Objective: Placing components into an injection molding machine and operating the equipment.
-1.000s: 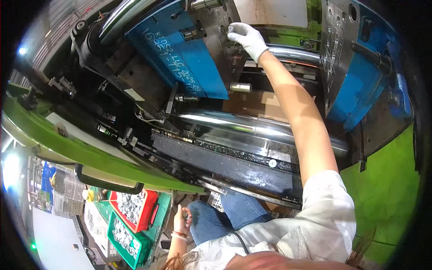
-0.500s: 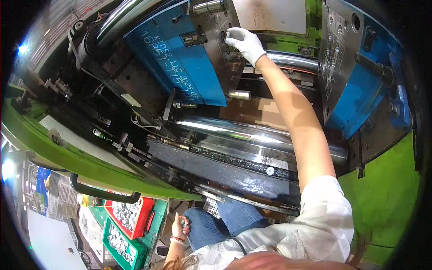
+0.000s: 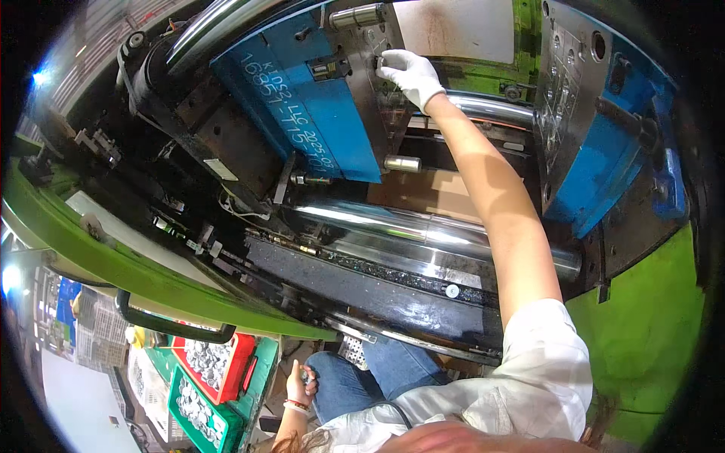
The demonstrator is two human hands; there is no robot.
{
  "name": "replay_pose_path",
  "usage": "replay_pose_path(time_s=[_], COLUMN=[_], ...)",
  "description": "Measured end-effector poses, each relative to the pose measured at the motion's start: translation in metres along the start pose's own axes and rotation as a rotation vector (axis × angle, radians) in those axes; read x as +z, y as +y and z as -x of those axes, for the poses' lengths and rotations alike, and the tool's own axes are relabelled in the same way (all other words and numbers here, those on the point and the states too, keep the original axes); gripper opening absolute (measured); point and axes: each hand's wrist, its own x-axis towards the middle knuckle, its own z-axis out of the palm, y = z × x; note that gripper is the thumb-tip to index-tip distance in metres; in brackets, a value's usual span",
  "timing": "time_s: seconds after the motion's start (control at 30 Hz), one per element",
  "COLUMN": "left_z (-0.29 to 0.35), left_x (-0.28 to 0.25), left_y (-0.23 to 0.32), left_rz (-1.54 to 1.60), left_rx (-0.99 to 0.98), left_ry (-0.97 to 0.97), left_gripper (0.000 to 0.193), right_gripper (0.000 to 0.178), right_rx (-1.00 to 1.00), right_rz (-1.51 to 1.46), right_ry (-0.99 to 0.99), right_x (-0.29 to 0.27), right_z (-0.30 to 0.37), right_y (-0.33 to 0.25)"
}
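Observation:
In a white glove, my right hand (image 3: 411, 75) reaches to the steel face of the left blue mould half (image 3: 325, 113). Thumb and forefinger are pinched together against that face; whatever lies between them is too small to make out. Bare and low beside my knee, my left hand (image 3: 300, 383) has its fingers curled round small grey parts (image 3: 305, 376). The right blue mould half (image 3: 604, 143) stands across the gap, its steel face with round recesses turned toward the left one.
Shiny tie bars (image 3: 377, 220) cross the machine below my right arm. A guide pin (image 3: 402, 163) sticks out of the left half. A small white disc (image 3: 452, 291) lies on the dark ledge. At lower left are a red bin (image 3: 240, 364) and a green bin (image 3: 230, 423) of grey pieces.
My right fingertips have shifted slightly at the mould face and remain pinched. My left hand still holds the small grey parts. The whole view has moved a little.

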Motion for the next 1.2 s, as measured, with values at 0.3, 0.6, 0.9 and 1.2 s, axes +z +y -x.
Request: replay_pose_path(time_s=[0.3, 0.6, 0.9, 1.2], left_z=[-0.001, 0.007, 0.114, 0.146], left_x=[-0.005, 0.013, 0.225, 0.278], left_y=[-0.002, 0.002, 0.077, 0.125], left_rz=[0.013, -0.220, -0.481, -0.149], left_rx=[-0.020, 0.052, 0.567, 0.818], left_ry=[-0.018, -0.029, -0.904, -0.737], left_gripper=[0.039, 0.042, 0.073, 0.087], right_gripper=[0.035, 0.029, 0.021, 0.016], right_rx=[-0.004, -0.363, -0.719, -0.209], right_rz=[0.035, 0.495, 0.295, -0.239], right_ry=[0.168, 0.281, -0.390, -1.044], right_x=[0.016, 0.027, 0.007, 0.030], right_z=[0.000, 0.012, 0.127, 0.224], right_y=[0.004, 0.018, -0.153, -0.192])
